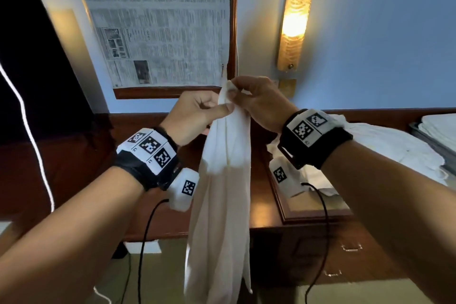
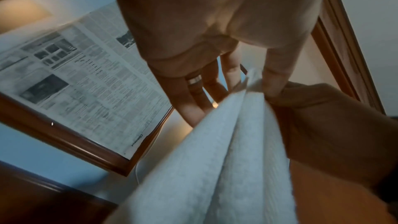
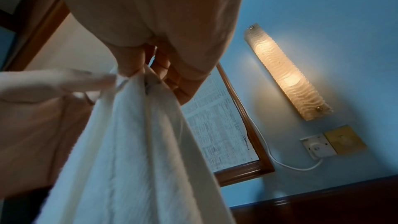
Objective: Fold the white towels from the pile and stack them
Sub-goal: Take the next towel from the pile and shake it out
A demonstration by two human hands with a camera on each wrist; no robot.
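fingers [image 2: 274, 72] of the left hand [image 1: 195, 116] pinch the top of the white towel [image 1: 222, 192] between thumb and forefinger, just beneath the spot where the right hand [image 1: 261, 101] pinches its upper corner. the two hands touch or nearly touch at the cloth, raised in front of the wall. in the left wrist view the other left fingers reach out straighter behind the fabric, one of them wearing a ring [image 2: 194, 79]. in the right wrist view the right thumb and forefinger nip the hem, the remaining fingers curled behind it; what looks like a small tag sits at the pinch, though it is too blurred to be sure.

the towel hangs from the grip in long vertical folds, gathered narrow at the top and widening below, clear of the wooden desk [image 1: 261, 215] and falling past its front edge toward the floor. on the desk to the right, behind the right wrist, lies the pile of white towels [image 1: 385, 148], rumpled. at the far right edge a tray [image 1: 429, 143] holds folded white cloth.

on the blue wall a wood-framed panel covered with newspaper [image 1: 160, 24] hangs behind the hands, and a lit wall lamp [image 1: 296, 12] glows to its right. below the lamp are a socket [image 3: 318, 146] with a white cable and a brass switch plate [image 3: 344, 140].
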